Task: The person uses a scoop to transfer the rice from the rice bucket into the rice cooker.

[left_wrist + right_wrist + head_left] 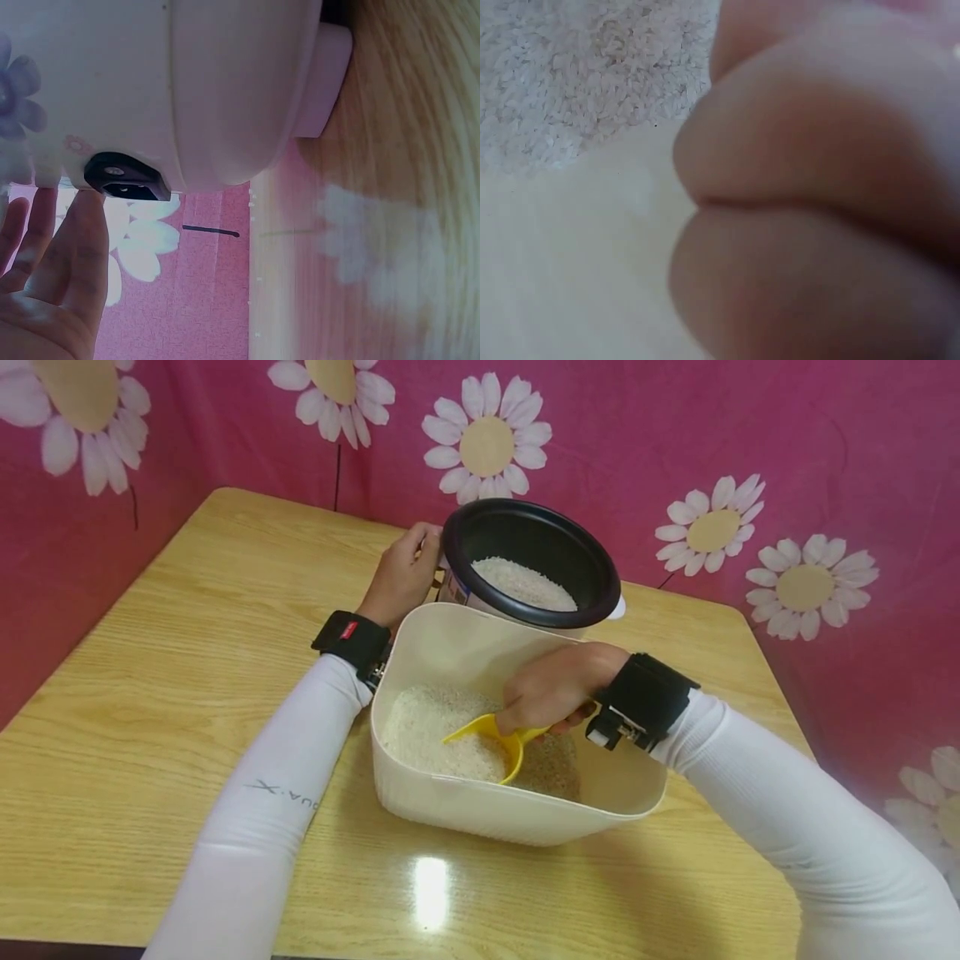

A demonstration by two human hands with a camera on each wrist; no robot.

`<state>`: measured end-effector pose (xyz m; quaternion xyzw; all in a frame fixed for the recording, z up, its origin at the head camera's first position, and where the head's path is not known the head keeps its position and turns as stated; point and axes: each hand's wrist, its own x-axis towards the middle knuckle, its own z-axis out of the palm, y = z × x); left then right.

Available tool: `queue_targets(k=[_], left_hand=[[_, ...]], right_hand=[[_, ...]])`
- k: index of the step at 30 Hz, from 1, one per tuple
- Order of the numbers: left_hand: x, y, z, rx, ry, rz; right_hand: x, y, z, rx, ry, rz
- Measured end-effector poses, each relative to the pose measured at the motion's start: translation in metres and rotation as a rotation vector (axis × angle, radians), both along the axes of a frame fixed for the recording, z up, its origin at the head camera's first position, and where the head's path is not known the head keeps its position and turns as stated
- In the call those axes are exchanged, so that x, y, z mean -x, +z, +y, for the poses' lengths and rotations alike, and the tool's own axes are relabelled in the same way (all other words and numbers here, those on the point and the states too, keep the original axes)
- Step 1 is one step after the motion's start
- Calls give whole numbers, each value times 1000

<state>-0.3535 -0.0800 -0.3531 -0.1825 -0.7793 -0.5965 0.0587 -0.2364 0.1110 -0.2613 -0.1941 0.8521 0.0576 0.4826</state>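
A yellow scoop [515, 750] is in my right hand [553, 683], which grips its handle inside a cream plastic bin [480, 814]. The scoop's bowl sits in the rice [431, 718] and has grains in it. Behind the bin stands a white rice cooker [232, 90] with a black inner rim [450, 556] and white rice [525, 583] in its pot. My left hand [402, 572] rests against the cooker's left side; in the left wrist view its straight fingers touch the body beside a black power socket [127, 178]. Curled right fingers [780, 150] fill much of the right wrist view.
Both bin and cooker stand on a wooden table [187, 693]. A pink wall covering [600, 427] with white daisies runs behind and beside the table. The bin's back wall stands close in front of the cooker. Brownish grain [555, 768] lies in the bin right of the scoop.
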Motion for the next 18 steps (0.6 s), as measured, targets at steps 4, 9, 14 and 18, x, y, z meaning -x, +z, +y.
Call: queue_targets(k=[4,9,14,18], left_hand=[[1,0,0,1,8,3],[1,-1,1,1,9,5],[1,-1,1,0,7,-3],[0,0,1,-5,4,-13]], right_hand=[[1,0,-1,21,50,28],[3,-2,0,96,311,54],[3,-2,0,113,411,98],[2,-3,-2,102,196,104]])
